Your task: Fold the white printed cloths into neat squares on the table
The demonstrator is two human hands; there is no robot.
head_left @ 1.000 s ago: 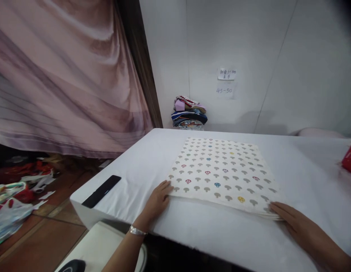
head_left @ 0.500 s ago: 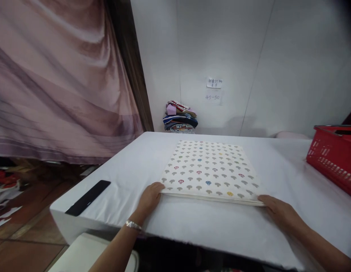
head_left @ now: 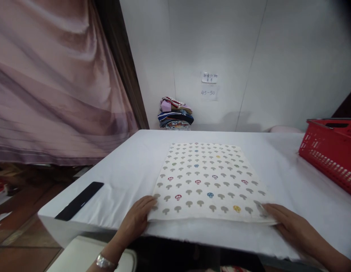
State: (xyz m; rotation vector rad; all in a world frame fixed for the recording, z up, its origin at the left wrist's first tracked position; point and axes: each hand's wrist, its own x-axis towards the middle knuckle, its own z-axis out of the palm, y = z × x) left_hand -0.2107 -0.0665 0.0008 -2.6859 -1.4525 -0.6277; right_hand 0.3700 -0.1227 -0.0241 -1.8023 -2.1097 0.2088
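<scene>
A folded white cloth (head_left: pixel 203 177) printed with grey and a few coloured mushrooms lies flat on the white-covered table. My left hand (head_left: pixel 139 214) grips its near left corner, fingers on top and the thumb out of sight. At the near right corner, my right hand (head_left: pixel 287 223) pinches the edge in the same way. The cloth's near edge looks slightly raised, close to the front of the table. A silver bracelet (head_left: pixel 105 261) circles my left wrist.
On the table's left side lies a black flat slab (head_left: pixel 79 201). A red plastic basket (head_left: pixel 331 153) stands at the right. Behind the table is a stack of folded fabrics (head_left: pixel 175 113) against the white wall, below paper notes (head_left: pixel 209 85). A pink curtain (head_left: pixel 59 87) hangs at left.
Both hands have drawn the cloth toward me, so its near edge is now closer to the table's front edge. The view has shifted slightly.
</scene>
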